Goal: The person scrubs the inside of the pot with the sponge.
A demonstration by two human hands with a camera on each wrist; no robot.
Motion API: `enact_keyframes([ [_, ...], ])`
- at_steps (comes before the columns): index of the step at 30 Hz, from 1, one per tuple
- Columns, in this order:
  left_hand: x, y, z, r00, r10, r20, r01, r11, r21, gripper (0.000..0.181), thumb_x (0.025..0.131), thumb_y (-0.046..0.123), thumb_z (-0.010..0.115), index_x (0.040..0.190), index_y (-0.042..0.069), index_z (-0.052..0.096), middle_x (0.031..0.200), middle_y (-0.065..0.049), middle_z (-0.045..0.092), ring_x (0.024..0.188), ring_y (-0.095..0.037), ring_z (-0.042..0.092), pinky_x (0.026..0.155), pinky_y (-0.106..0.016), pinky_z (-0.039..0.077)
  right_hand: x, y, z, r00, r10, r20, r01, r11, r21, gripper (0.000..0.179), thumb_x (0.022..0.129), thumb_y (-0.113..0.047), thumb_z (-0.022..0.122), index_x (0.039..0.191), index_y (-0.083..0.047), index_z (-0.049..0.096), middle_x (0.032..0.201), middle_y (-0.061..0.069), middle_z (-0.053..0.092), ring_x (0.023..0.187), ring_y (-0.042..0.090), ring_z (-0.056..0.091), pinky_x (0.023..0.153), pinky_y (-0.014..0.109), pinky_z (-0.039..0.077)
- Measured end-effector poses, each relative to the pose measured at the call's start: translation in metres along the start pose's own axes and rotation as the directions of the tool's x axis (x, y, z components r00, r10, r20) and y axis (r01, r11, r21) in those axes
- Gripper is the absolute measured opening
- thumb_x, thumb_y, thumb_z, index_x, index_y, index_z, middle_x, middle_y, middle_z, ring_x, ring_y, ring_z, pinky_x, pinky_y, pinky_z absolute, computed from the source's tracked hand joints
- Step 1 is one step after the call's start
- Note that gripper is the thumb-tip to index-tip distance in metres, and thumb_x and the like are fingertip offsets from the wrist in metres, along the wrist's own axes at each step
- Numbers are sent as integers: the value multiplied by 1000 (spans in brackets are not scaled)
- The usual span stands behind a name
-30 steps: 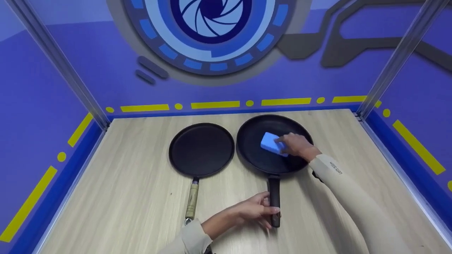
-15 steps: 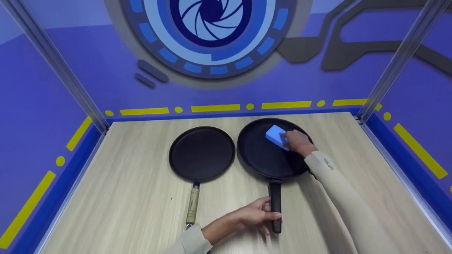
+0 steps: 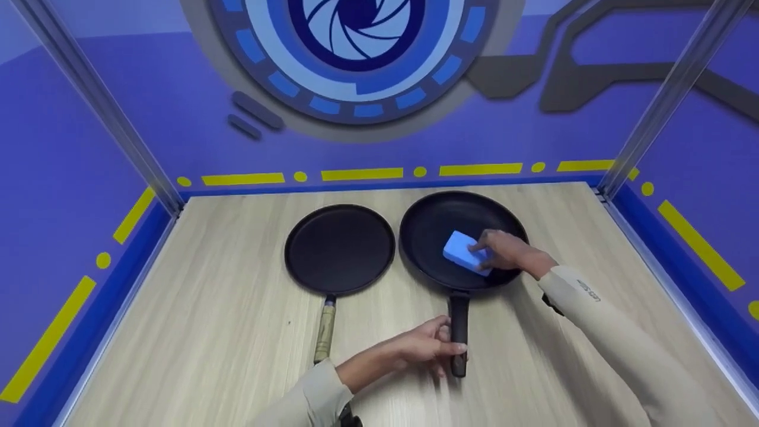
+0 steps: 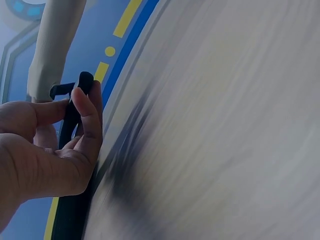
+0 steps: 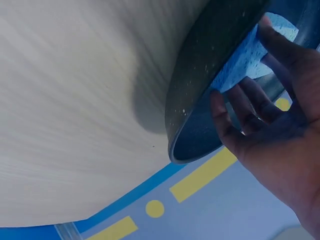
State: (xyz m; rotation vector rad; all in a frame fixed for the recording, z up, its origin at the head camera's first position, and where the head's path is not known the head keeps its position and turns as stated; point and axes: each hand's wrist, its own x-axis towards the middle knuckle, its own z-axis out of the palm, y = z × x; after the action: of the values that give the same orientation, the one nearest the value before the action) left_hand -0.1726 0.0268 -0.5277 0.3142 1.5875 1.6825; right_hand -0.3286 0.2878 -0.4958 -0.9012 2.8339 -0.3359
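Note:
A black frying pan sits on the right of the table in the head view, its black handle pointing toward me. My left hand grips that handle near its end, thumb across the top. In the left wrist view, the fingers of the left hand curl round the handle. My right hand pinches a blue sponge and holds it against the pan's inner surface. The right wrist view shows the sponge between thumb and fingers, inside the pan's raised rim.
A flat black griddle pan with a wooden-looking handle lies left of the frying pan, their rims close together. The light wood table is bounded by blue printed walls at the back and sides.
The right hand moved the sponge up and away across the pan, then back toward the handle, where it is now. The left hand keeps its grip on the handle.

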Motion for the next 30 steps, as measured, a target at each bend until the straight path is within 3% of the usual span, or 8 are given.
enact_keyframes([
  [4, 2, 3, -4, 1000, -22, 16, 22, 1000, 20, 28, 98, 8, 67, 121, 11, 51, 95, -1, 72, 73, -10, 65, 49, -20, 52, -9, -5, 3, 995, -98, -10, 98, 995, 13, 47, 84, -13, 84, 126, 2, 70, 112, 24, 67, 103, 38, 65, 89, 52, 56],
  [8, 2, 1, -7, 999, -40, 29, 39, 999, 25, 29, 98, 9, 67, 122, 12, 51, 99, -4, 75, 73, -10, 66, 50, -20, 53, -13, -10, 4, 992, -122, -3, 122, 992, 11, 48, 83, -13, 85, 127, 1, 69, 114, 23, 67, 104, 39, 65, 90, 52, 56],
  [14, -2, -2, -12, 999, -21, 47, 22, 1000, -18, 31, 97, 9, 69, 124, 10, 54, 90, 1, 68, 72, -9, 62, 50, -21, 53, -6, -12, 2, 999, -49, 11, 49, 999, -14, 47, 84, -14, 84, 128, -5, 71, 121, 22, 67, 112, 41, 65, 93, 55, 56],
  [19, -2, -1, -13, 999, -21, 44, 23, 999, -31, 30, 96, 7, 69, 123, 10, 55, 84, 4, 62, 69, -7, 61, 49, -20, 52, 11, 4, -1, 999, 20, -46, -25, 994, -109, 45, 88, -12, 80, 131, -2, 68, 125, 26, 67, 115, 45, 64, 95, 57, 54],
  [25, -2, -1, -12, 999, -21, 34, 21, 1000, -23, 22, 95, 6, 69, 114, 11, 57, 77, 8, 51, 64, -7, 55, 47, -19, 51, 24, 19, -7, 979, 191, -69, -202, 946, -254, 23, 93, -16, 74, 109, -1, 68, 105, 24, 70, 103, 48, 64, 91, 67, 49],
  [30, -3, 0, -10, 1000, -22, 18, 22, 1000, -10, 19, 95, 7, 70, 109, 12, 57, 77, 8, 47, 64, -7, 53, 46, -19, 51, 23, 11, -7, 965, 260, -26, -255, 913, -318, 28, 98, -14, 64, 117, 7, 60, 107, 32, 64, 101, 50, 59, 85, 63, 53],
])
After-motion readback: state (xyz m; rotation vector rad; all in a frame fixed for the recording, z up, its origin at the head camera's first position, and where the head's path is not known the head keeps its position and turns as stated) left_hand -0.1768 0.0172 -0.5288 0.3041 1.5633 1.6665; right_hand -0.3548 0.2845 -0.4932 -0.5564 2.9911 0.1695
